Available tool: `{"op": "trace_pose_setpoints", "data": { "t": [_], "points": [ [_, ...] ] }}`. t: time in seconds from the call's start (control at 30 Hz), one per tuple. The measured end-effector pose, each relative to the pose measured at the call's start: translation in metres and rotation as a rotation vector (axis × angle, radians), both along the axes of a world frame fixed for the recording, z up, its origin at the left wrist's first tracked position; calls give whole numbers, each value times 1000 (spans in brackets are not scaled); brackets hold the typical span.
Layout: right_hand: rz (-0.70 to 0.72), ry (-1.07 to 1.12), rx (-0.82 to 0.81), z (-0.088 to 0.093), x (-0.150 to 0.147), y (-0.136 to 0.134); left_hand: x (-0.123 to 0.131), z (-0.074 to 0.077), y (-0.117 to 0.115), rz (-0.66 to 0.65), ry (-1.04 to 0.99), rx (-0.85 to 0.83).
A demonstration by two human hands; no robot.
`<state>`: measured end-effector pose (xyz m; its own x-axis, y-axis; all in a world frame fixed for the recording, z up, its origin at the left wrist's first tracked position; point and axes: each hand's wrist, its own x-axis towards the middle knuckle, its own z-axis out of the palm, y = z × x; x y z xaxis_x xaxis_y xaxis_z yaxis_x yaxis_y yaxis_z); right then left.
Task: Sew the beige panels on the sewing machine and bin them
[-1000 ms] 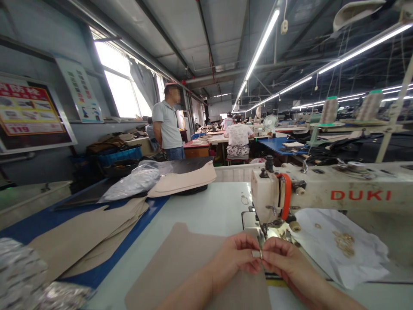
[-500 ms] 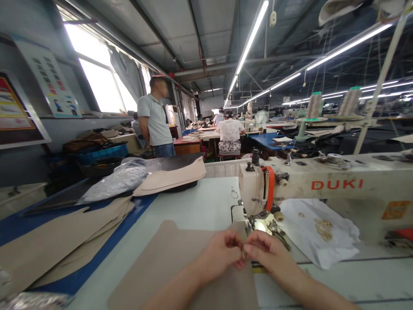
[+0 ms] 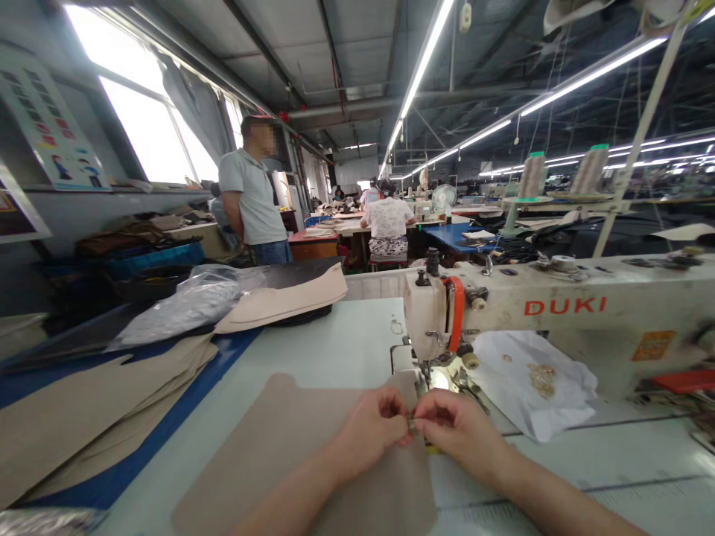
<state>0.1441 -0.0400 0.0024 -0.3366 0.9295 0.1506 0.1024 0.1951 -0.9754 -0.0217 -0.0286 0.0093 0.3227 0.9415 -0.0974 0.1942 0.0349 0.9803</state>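
Observation:
My left hand and my right hand meet fingertip to fingertip over a tan fabric panel on the sewing table. Both pinch one small metal piece between thumb and fingers. They hover just in front of the needle area of a white DUKI sewing machine. The panel lies flat under my left forearm.
White paper with small brass parts lies right of the needle. Stacked tan panels, a plastic bag and more pieces lie to the left. One person stands at the back left; another sits at a far table.
The view has swung right and down, so everything has slid left. My hands stay pinched together on the small piece by the needle.

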Motion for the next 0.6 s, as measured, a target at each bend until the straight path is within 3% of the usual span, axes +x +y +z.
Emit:
{"op": "trace_pose_setpoints", "data": {
  "t": [0.13,0.33,0.43,0.6],
  "points": [
    [-67,-96,83,-2,1,1,-1,-5,1,34,56,104],
    [-247,-271,423,-3,-1,-1,1,2,-5,140,243,286],
    [-280,-264,432,-3,-2,-1,3,6,-6,158,222,250],
    [-272,-217,360,-4,0,0,5,7,-4,96,-11,162]
  ]
}}
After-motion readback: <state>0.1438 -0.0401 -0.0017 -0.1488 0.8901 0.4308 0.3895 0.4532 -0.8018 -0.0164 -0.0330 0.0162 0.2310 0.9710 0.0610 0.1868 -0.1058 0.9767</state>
